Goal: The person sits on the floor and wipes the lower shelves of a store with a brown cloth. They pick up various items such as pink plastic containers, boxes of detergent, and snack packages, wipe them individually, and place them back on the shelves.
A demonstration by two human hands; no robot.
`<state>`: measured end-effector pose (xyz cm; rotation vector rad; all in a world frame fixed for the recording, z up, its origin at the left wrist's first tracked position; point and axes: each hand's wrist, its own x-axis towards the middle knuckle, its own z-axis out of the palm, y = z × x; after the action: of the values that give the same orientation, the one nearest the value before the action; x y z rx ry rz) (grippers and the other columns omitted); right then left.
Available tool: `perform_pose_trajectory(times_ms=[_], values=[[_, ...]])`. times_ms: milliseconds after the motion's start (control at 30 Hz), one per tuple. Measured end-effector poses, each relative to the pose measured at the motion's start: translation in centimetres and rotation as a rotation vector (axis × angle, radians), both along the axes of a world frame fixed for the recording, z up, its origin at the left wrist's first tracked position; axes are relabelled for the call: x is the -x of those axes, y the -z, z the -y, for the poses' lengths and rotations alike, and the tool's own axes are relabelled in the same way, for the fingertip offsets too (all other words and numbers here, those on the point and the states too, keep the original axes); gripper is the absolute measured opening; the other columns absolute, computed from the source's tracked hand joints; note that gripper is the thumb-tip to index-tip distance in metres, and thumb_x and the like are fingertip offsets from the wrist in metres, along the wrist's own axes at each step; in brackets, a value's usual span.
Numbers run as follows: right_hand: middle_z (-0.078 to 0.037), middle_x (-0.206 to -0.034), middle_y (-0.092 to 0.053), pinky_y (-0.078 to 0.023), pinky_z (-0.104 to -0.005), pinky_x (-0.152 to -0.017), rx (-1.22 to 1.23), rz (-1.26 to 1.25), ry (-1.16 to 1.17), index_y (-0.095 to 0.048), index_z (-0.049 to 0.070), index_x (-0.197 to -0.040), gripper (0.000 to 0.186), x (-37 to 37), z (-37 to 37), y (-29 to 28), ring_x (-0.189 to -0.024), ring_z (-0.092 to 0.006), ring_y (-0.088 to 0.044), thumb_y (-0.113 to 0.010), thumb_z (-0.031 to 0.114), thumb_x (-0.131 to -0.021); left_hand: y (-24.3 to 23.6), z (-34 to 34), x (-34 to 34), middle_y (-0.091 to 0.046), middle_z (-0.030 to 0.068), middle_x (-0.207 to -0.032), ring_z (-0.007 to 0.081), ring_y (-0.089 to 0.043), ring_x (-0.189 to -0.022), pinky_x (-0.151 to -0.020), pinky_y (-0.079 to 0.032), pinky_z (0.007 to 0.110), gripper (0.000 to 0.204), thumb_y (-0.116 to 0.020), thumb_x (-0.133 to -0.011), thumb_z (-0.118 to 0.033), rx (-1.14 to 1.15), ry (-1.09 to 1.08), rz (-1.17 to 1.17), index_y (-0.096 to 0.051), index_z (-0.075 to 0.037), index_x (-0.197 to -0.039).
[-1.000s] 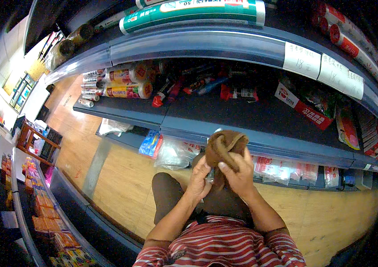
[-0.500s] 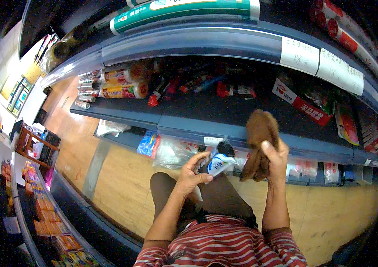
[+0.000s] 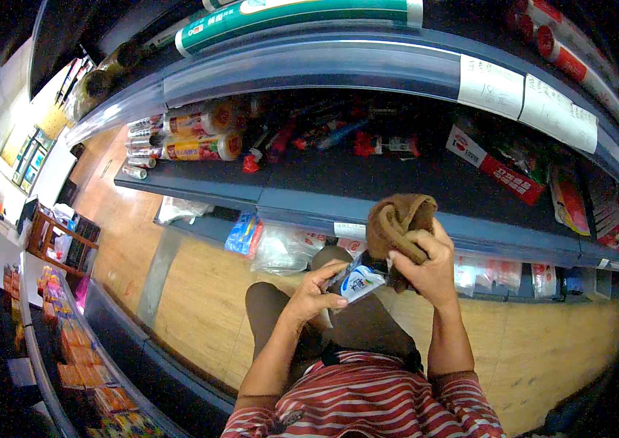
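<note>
My left hand (image 3: 314, 296) grips a small packet (image 3: 361, 284) with a white and blue front and a clear, crinkled edge; what it contains I cannot make out. A bunched brown cloth (image 3: 395, 219) is in my right hand (image 3: 432, 269), its fingers closed round the lower folds. The cloth's lower end hangs close by the packet's upper right side and hides part of it. Both hands are in front of the dark shelf (image 3: 309, 186), over my knees.
On the shelf lie packaged rolls (image 3: 203, 147), small red-tipped packets (image 3: 389, 146) and a red and white box (image 3: 495, 166). Clear bags (image 3: 280, 250) sit on the lowest shelf. Above runs a shelf edge with white paper labels (image 3: 490, 87). Behind me, at left, stands another stocked shelf (image 3: 79, 343).
My right hand has moved left, bringing the cloth toward the packet; the cloth is now more bunched. The packet has tilted slightly in my left hand, and its dark top is now covered.
</note>
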<state>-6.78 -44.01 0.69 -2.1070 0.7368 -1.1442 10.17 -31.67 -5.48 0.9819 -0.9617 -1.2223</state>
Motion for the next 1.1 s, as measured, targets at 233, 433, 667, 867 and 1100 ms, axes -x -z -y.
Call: perform_pose_trajectory(times_ms=[233,433,667,867,1100], values=[[-0.008,-0.085,-0.054,-0.044,-0.0280,-0.066,-0.987,0.689,-0.025,-0.054,0.001,-0.091,0.027,0.4,0.6,1.6,-0.074,-0.0166,-0.053,-0.058,0.020,-0.072,0.1,0.7,0.8,-0.051,0.0108,-0.101,0.0227,-0.050,-0.093,-0.082,-0.039,0.035,0.060,-0.069,-0.062,-0.023,0.079,-0.037,-0.570,-0.039,-0.001,-0.109],[-0.010,-0.094,-0.055,-0.044,-0.0335,-0.070,-1.640,0.812,-0.188,-0.050,0.004,-0.101,0.038,-3.0,-2.2,2.9,-0.079,-0.0216,-0.054,-0.050,0.032,-0.076,-1.6,2.0,2.3,-0.048,0.0127,-0.104,0.0241,-0.049,-0.095,-0.084,-0.039,0.036,0.074,-0.071,-0.058,-0.017,0.168,-0.347,-0.377,-0.029,-0.003,-0.117],[-0.009,-0.090,-0.056,-0.044,-0.0347,-0.073,-1.730,0.866,-0.222,-0.050,0.005,-0.102,0.034,-3.3,-3.2,3.9,-0.080,-0.0228,-0.054,-0.049,0.027,-0.075,-1.7,2.6,2.5,-0.049,0.0068,-0.098,0.0173,-0.049,-0.091,-0.081,-0.038,0.029,0.072,-0.071,-0.057,-0.013,0.061,-0.485,-0.026,-0.031,-0.003,-0.117],[-0.010,-0.091,-0.055,-0.045,-0.0341,-0.067,-1.484,0.973,-0.204,-0.049,0.005,-0.101,0.039,0.1,-0.7,3.0,-0.078,-0.0226,-0.054,-0.053,0.030,-0.072,-2.4,5.3,0.8,-0.050,0.0067,-0.093,0.0150,-0.050,-0.085,-0.078,-0.040,0.028,0.049,-0.068,-0.063,-0.005,0.111,-0.497,-0.069,-0.039,0.000,-0.102],[-0.010,-0.086,-0.052,-0.043,-0.0343,-0.062,-0.682,0.735,0.318,-0.051,0.003,-0.095,0.027,8.3,5.6,0.2,-0.075,-0.0233,-0.051,-0.052,0.022,-0.075,-6.2,11.0,-4.5,-0.050,0.0150,-0.094,0.0319,-0.045,-0.089,-0.079,-0.035,0.037,0.053,-0.064,-0.052,-0.006,-0.052,-0.324,1.179,-0.044,0.000,-0.100]])
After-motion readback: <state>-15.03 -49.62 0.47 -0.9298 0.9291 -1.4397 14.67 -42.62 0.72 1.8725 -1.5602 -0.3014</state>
